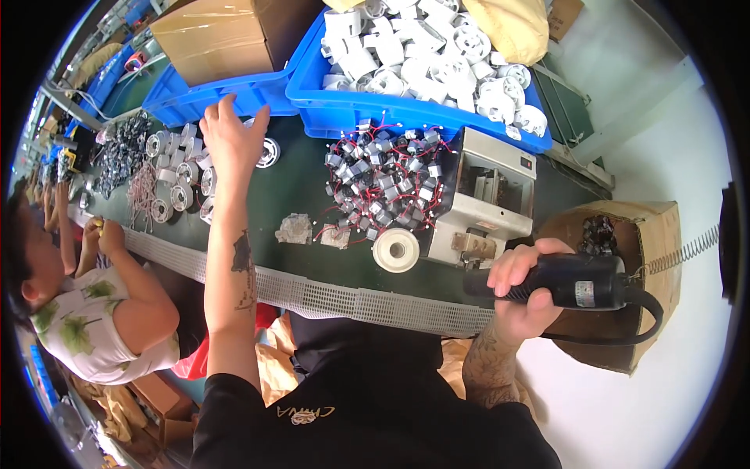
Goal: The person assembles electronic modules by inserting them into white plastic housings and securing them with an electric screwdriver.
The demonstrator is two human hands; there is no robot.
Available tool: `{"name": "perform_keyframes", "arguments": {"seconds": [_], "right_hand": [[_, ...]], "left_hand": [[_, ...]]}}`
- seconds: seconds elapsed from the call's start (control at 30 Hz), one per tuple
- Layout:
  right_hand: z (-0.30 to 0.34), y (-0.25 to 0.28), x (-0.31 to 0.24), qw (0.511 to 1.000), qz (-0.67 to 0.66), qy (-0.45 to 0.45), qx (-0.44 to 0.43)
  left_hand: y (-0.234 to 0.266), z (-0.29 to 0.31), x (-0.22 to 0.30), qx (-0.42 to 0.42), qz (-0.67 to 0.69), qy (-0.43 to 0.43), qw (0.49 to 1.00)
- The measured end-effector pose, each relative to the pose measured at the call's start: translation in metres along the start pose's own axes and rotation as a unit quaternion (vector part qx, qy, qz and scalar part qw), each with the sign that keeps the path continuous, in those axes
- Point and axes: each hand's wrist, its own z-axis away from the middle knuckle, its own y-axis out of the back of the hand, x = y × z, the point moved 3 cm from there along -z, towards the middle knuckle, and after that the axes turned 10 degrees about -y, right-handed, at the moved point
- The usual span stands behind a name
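Okay, my right grip point(522, 311) clasps the black driver point(580, 280), my left grip point(233, 134) is splayed, and that looped cord point(658, 317) might snag the carton point(661, 244).

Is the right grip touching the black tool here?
Touching. The head view shows it plainly: the right grip is wrapped around the black tool, with no gap between them.

Right hand point(519, 315) obscures part of the black handheld tool point(582, 281). Taped cardboard box point(211, 43) is cut off above.
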Motion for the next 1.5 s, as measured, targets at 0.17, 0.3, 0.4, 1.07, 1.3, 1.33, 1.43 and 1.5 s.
{"name": "perform_keyframes", "arguments": {"seconds": [0.17,0.3,0.4,1.07,1.3,1.33,1.43,1.5], "right_hand": [[0.003,-0.015,0.003,0.992,-0.112,-0.053,0.011],[0.005,-0.027,0.002,0.995,-0.076,-0.064,-0.018],[0.009,-0.027,0.0,0.997,-0.037,-0.06,-0.022],[0.009,-0.007,0.007,0.994,-0.092,-0.057,0.002],[0.011,-0.003,0.006,0.997,-0.05,-0.057,0.005],[0.011,-0.003,0.004,0.998,-0.012,-0.057,0.011],[0.011,-0.008,0.002,0.998,-0.012,-0.061,0.003],[0.011,-0.008,0.002,0.998,-0.012,-0.057,-0.011]], "left_hand": [[-0.007,-0.04,0.103,-0.106,0.273,-0.135,0.947],[-0.051,-0.065,0.138,-0.249,0.175,-0.139,0.942],[-0.069,-0.085,0.137,-0.404,0.254,-0.132,0.869],[0.069,0.138,0.174,-0.19,0.432,-0.162,0.867],[0.065,0.093,0.162,-0.328,0.492,-0.068,0.803],[0.057,0.089,0.162,-0.323,0.448,-0.063,0.831],[0.029,0.085,0.165,-0.278,0.393,-0.068,0.874],[0.015,0.083,0.169,-0.32,0.415,-0.051,0.85]]}}
